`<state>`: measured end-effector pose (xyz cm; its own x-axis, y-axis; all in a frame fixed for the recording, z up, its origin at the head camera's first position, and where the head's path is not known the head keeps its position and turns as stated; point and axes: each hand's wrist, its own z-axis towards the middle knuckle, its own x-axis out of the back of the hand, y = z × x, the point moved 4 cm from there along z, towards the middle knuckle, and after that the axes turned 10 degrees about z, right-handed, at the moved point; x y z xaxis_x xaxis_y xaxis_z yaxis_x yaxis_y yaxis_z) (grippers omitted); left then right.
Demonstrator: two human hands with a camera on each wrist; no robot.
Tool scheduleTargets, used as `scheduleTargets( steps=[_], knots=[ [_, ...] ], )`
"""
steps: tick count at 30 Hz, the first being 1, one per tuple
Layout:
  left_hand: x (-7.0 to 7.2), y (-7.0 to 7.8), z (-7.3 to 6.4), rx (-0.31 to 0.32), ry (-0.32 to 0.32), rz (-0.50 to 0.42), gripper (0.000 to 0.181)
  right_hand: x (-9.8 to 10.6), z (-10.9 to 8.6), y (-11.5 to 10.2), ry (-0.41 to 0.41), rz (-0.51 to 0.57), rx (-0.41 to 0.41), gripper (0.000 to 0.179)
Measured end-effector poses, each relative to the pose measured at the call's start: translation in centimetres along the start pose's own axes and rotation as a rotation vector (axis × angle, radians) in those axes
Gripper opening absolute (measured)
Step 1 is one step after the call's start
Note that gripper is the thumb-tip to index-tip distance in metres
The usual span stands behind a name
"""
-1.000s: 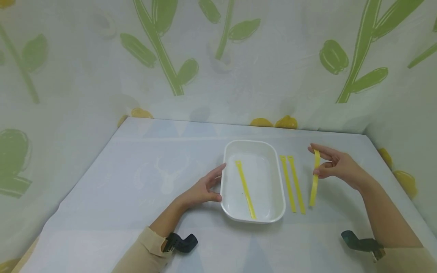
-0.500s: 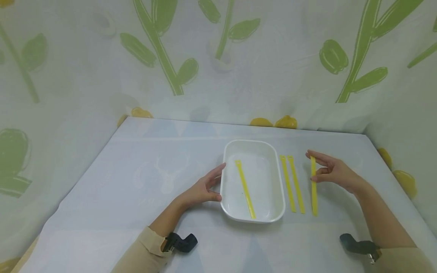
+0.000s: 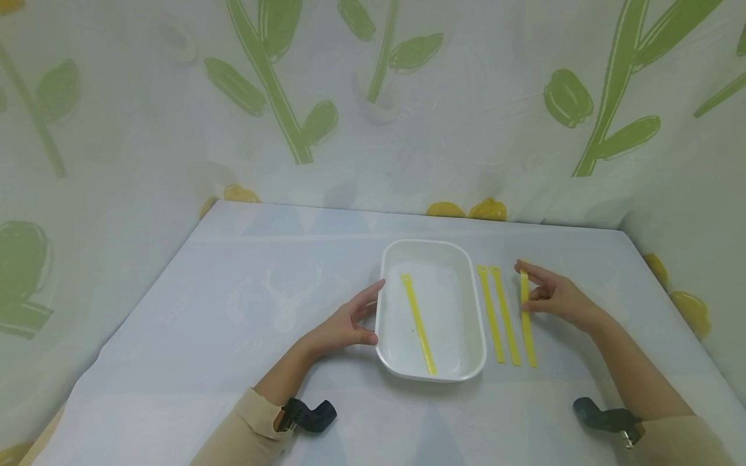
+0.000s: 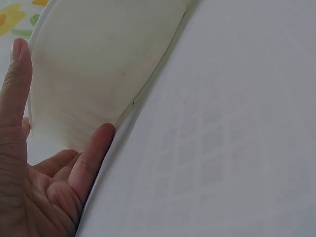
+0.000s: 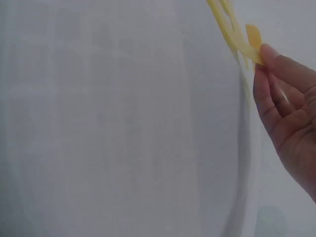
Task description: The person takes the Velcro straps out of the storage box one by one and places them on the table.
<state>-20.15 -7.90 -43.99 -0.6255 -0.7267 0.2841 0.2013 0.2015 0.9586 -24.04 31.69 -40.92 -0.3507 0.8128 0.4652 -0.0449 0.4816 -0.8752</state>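
Note:
A white rectangular tray [image 3: 454, 310] stands on the table, with one thin yellow strip [image 3: 418, 323] lying aslant inside it. My left hand [image 3: 338, 330] touches the tray's left side with spread, fairly straight fingers; the left wrist view shows the fingers against its outer wall [image 4: 98, 64]. Right of the tray lie two yellow strips [image 3: 491, 314] side by side, each with a slotted far end. Beside them my right hand [image 3: 562, 301] pinches another yellow strip [image 3: 529, 343] between thumb and fingers. Its near end appears at the tabletop; the fingers partly cover its upper part.
A pale patterned cloth [image 3: 233, 310] covers the table. Behind it and at both sides hang curtains with green leaf prints [image 3: 571, 97]. A dark wrist mount [image 3: 311, 415] sits on the left arm, and a similar mount [image 3: 603, 414] on the right.
My right hand has moved left and slightly nearer, carrying its yellow strip down alongside the two on the table. The left hand and the tray have stayed put.

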Motion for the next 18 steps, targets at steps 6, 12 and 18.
scheduleTargets(
  steps=[6,12,18],
  knots=[
    [-0.03,0.07,0.0,-0.005,-0.004,-0.007,0.108,-0.42,0.3,0.66,-0.002,-0.039,-0.018,0.091],
    [-0.06,0.05,-0.04,-0.01,-0.005,-0.003,0.107,-0.73,0.52,0.82,0.021,-0.148,-0.043,0.087],
    [-0.05,0.03,0.0,-0.01,-0.003,-0.005,0.107,-0.78,0.58,0.52,0.03,-0.234,-0.057,0.089]
  ],
)
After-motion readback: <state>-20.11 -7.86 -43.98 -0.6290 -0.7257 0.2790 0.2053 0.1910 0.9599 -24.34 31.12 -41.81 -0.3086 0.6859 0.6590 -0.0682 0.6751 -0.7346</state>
